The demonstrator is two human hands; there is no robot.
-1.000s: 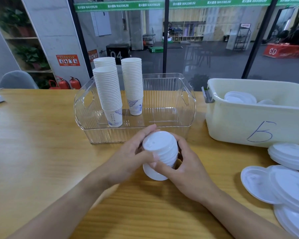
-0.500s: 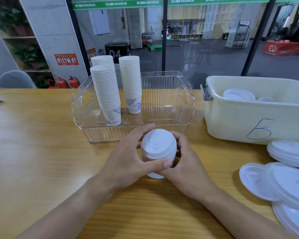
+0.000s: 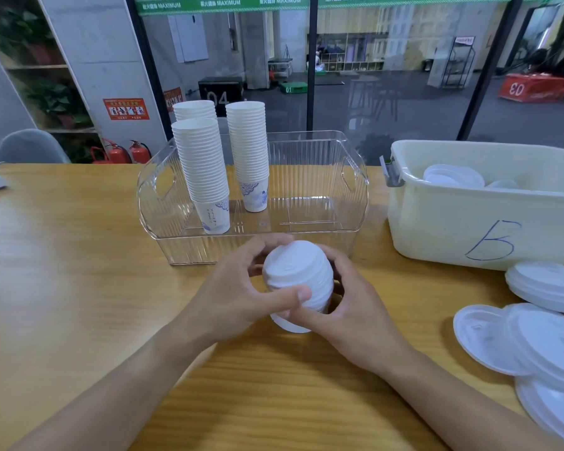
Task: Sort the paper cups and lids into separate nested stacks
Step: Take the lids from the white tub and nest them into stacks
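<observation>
- A nested stack of white lids point(image 3: 298, 281) sits upright in front of the person, just near of the clear bin, its lower end at or close to the counter point(image 3: 62, 288); whether it touches I cannot tell.
- The left hand point(image 3: 238, 297) curls round the stack's left side, thumb laid across the near face and fingers wrapped behind.
- The right hand point(image 3: 349, 307) cups the right side, fingers bent over the far edge, thumb meeting the left thumb low on the stack.
- The clear bin point(image 3: 355, 190) stands just beyond the hands and holds three tall cup stacks point(image 3: 204, 170) in its left half, all upright, the lowest cups showing blue print.
- To the right, apart from the clear bin, stands a cream tub point(image 3: 463, 229) marked with a blue handwritten letter; more lids lie inside it.
- Loose lids point(image 3: 489, 340) lie on the counter at the far right, overlapping each other, with a low pile point(image 3: 547, 284) just beside the tub's front wall.
</observation>
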